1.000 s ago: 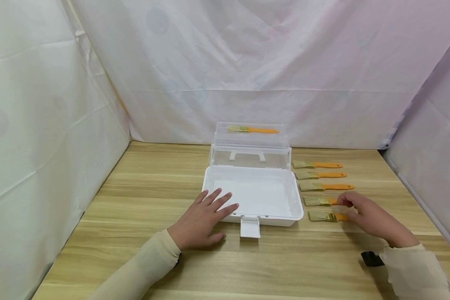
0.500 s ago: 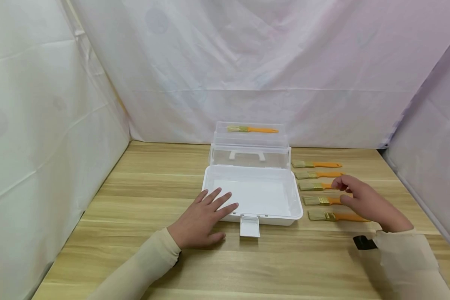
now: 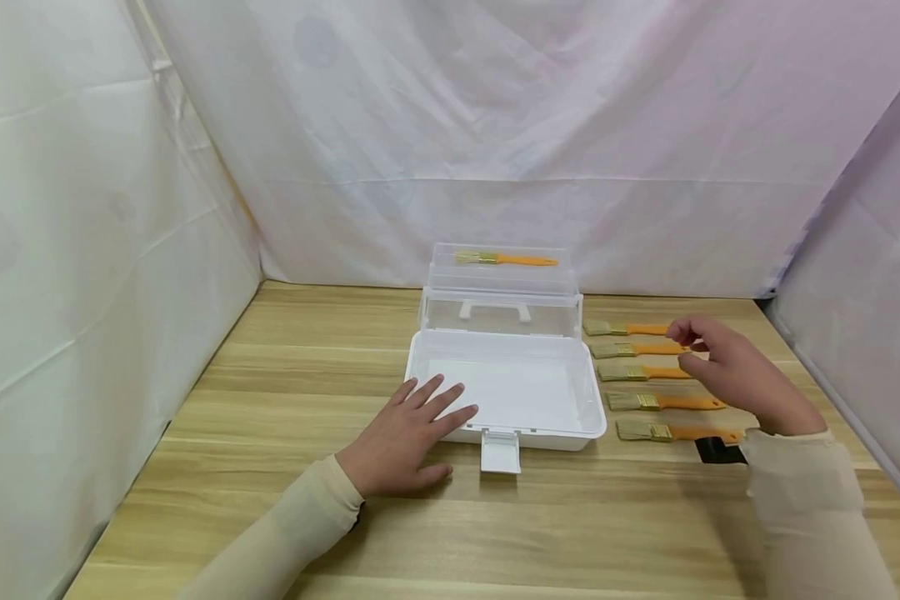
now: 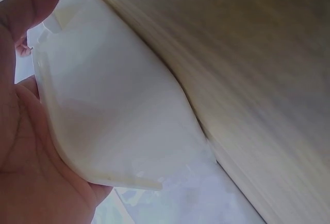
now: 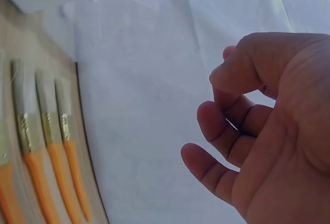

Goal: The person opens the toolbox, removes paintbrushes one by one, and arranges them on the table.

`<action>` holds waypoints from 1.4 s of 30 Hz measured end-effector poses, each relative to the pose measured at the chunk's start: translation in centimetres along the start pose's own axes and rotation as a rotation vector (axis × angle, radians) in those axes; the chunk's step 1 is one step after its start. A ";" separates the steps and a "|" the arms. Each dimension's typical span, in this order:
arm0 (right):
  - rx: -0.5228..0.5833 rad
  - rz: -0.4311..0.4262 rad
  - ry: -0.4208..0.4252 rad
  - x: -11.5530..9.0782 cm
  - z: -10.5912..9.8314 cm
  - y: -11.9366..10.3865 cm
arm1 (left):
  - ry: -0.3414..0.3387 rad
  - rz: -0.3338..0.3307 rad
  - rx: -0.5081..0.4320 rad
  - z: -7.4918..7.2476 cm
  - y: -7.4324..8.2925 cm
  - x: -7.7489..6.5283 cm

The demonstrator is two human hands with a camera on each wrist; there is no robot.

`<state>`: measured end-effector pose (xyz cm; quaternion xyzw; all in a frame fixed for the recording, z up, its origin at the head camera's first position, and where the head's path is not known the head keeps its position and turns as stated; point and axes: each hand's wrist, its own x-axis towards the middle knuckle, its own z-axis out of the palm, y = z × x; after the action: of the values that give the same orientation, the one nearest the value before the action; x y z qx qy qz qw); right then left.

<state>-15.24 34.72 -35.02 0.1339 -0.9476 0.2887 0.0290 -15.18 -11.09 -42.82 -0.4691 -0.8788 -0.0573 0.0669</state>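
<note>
A white plastic box (image 3: 510,392) lies with its clear lid (image 3: 498,287) swung up behind it. My left hand (image 3: 412,437) rests over the front left corner of the box with fingers spread and straight; the left wrist view has its palm against the outer wall (image 4: 113,105). To the right, several flat paintbrushes with orange handles lie in a row, among them the rearmost paintbrush (image 3: 607,328) and the nearest paintbrush (image 3: 645,432). Over the handle ends of the rear ones hovers my right hand (image 3: 742,371), fingers loosely bent and holding nothing.
Another orange-handled paintbrush (image 3: 525,260) shows at the raised lid. An opened white latch (image 3: 500,452) juts from the box front. White cloth (image 3: 532,125) hangs behind the wooden table (image 3: 330,350) and along both sides.
My right hand has moved away from me along the row of paintbrushes, from the nearest handles to the rear ones. The left hand and the box have stayed put.
</note>
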 end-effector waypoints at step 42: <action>0.200 -0.015 -0.043 9.8 2.2 -3.3 | -0.016 -0.007 0.022 0.0 0.0 0.1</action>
<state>-23.71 28.51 -33.74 0.1491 -0.9135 0.3786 -0.0028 -15.17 -11.01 -42.84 -0.4657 -0.8815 -0.0443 0.0648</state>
